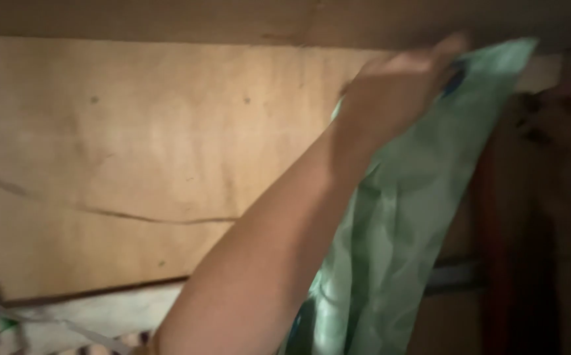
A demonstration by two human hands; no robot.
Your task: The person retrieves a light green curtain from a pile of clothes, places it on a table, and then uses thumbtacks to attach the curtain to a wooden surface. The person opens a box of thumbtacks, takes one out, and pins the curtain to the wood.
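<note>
**Lifting the green cloth up against the wooden panel**

We are reaching up with one hand (394, 92) and gripping the upper part of a pale green cloth (397, 223), with the fingers curled and closed around a fold of the fabric near its top edge. Which hand it is we are judging from the forearm rising from the lower middle toward the upper right: it looks to be the left, though the blur is leaving that unsure. The other hand is not showing. The cloth is hanging down from the grip, creased and loose, in front of the right end of a plywood panel (134, 164) and just below a dark wooden beam (167, 16) along the top.

To do this well, we are judging that the grip should be staying near the top hem, so the fabric is falling straight and not bunching.

Counting: we are seeing one hand, one green cloth, one plywood panel, one beam, and one reddish-brown upright (496, 250) at the right. Pale strips (55, 325) are lying at the lower left, too blurred to count
</note>
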